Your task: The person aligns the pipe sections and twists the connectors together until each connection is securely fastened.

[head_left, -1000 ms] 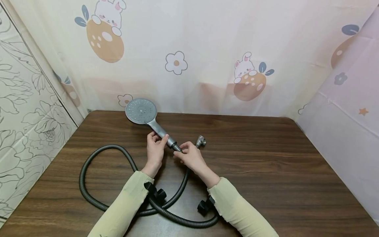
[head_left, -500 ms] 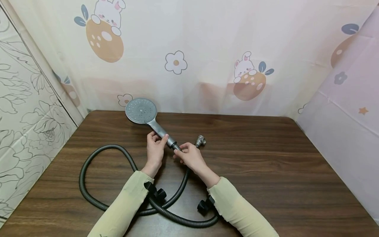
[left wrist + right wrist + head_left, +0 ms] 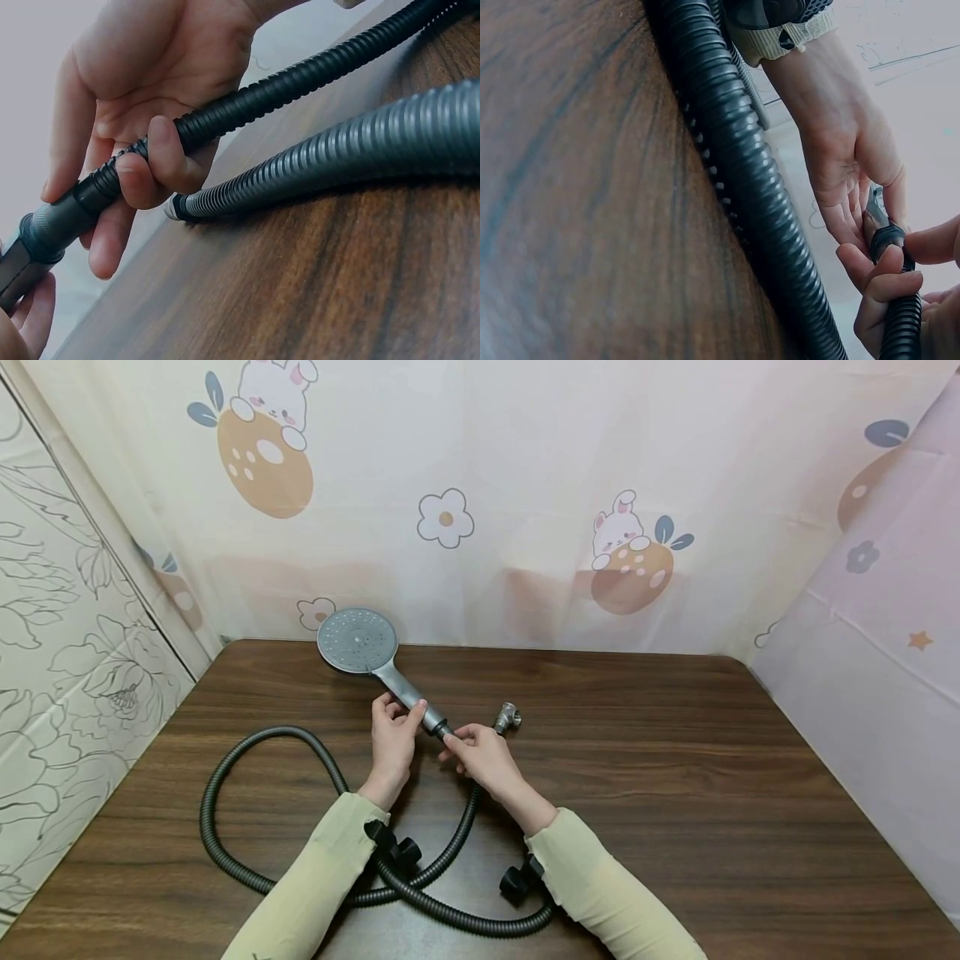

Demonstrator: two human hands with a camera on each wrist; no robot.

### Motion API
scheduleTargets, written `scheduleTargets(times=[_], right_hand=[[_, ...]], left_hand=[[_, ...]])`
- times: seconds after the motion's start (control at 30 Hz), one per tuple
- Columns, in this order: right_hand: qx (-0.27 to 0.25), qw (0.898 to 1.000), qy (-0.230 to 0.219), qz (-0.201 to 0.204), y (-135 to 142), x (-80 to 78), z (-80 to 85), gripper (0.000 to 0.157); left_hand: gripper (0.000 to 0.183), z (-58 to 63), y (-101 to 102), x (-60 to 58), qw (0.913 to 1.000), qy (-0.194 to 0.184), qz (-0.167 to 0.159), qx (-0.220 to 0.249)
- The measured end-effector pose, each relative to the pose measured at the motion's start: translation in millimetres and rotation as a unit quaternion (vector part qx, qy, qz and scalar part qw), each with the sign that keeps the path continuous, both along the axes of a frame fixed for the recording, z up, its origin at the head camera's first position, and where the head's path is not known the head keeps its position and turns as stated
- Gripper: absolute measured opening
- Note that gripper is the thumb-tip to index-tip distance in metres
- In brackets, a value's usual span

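Observation:
A grey shower head [image 3: 357, 641] with a round, dotted face lies toward the back of the table, its handle [image 3: 405, 689] slanting down to the right. My left hand [image 3: 392, 747] grips the handle near its lower end. With thumb and fingers, my right hand [image 3: 487, 764] pinches the connector of the black ribbed hose [image 3: 210, 802], right at the handle's end. In the left wrist view, the hose passes through the right fingers, and the connector sleeve [image 3: 56, 225] meets the handle. Right fingertips cover part of this joint in the right wrist view [image 3: 892, 300].
The hose loops left and crosses itself in front of me, passing beneath my forearms. Its other end has a silver metal fitting [image 3: 507, 718], just beyond my right hand. A patterned curtain [image 3: 525, 485] hangs behind the wooden table [image 3: 712, 777].
My right thumb and fingers have shifted slightly up and round on the connector, toward the handle. My left hand, the shower head and the hose loops look unmoved.

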State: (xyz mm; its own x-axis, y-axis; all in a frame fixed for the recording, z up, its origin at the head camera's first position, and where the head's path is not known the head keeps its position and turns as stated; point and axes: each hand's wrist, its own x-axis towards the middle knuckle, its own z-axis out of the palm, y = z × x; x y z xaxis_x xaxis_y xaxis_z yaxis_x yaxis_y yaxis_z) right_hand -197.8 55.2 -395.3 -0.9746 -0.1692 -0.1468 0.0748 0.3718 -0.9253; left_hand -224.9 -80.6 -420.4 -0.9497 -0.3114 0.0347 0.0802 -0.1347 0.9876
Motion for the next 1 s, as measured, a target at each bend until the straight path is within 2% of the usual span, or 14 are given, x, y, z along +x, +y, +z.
scheduleTargets(times=[0.27, 0.57, 1.0], right_hand=[[-0.005, 1.0, 0.0, -0.001, -0.8, 1.0, 2.2, 0.025], [0.009, 1.0, 0.014, 0.001, 0.7, 1.7, 0.1, 0.036], [0.008, 1.0, 0.009, 0.001, 0.8, 1.4, 0.6, 0.032]], left_hand=[[0.052, 0.8, -0.3, 0.4, 1.0, -0.006, -0.004, -0.002], [0.055, 2.1, 0.4, 1.3, 0.9997, -0.023, -0.01, -0.003], [0.055, 2.5, 0.5, 1.4, 0.9996, -0.023, -0.013, -0.006]])
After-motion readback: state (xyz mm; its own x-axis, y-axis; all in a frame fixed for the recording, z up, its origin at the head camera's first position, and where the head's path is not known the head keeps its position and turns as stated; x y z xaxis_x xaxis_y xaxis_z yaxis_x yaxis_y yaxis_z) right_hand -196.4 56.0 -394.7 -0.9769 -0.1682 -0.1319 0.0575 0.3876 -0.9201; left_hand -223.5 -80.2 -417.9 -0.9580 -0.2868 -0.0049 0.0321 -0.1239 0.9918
